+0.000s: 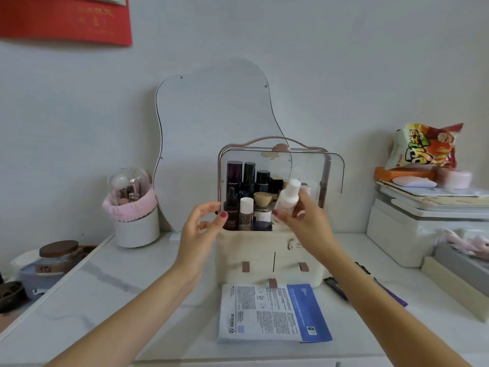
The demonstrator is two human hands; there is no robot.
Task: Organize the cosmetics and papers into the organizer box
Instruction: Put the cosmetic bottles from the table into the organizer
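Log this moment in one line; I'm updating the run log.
right hand: holds white bottle | left hand: open | organizer box: lid up

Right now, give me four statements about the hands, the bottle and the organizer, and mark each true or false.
1. The right hand holds a small white bottle. True.
2. The left hand grips the dark dropper bottle. False: it is open beside the organizer box, holding nothing.
3. The organizer's clear lid is raised. True.
4. The printed sheet is inside the box. False: it lies flat on the table in front of the box.
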